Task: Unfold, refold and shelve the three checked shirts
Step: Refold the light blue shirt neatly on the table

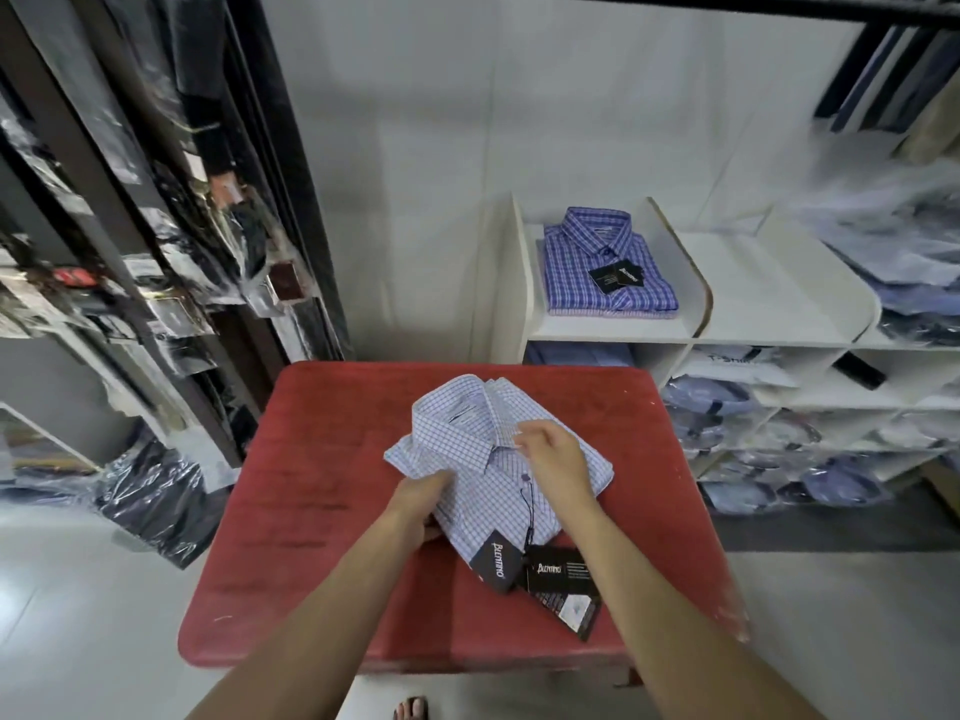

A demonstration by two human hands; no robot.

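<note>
Centrally on the red table [322, 511] lies a folded pale checked shirt [467, 444], tags [540, 569] trailing toward the near edge. Left hand [421, 504] grips its left edge; right hand [553, 454] pinches fabric by the collar. Another blue shirt [597, 262] sits on the white shelf [613, 327] beyond.

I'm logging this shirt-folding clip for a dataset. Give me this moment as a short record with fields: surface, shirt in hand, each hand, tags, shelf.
surface: red table
shirt in hand: light blue checked shirt, folded, collar up, lying on the table
left hand: grips the shirt's left edge, fingers curled into the fabric
right hand: rests on the shirt's right side, fingertips pinching fabric by the collar
tags: black hang tags on a cord, lying at the shirt's near edge
shelf: white shelf unit with a darker blue checked shirt folded on top
</note>
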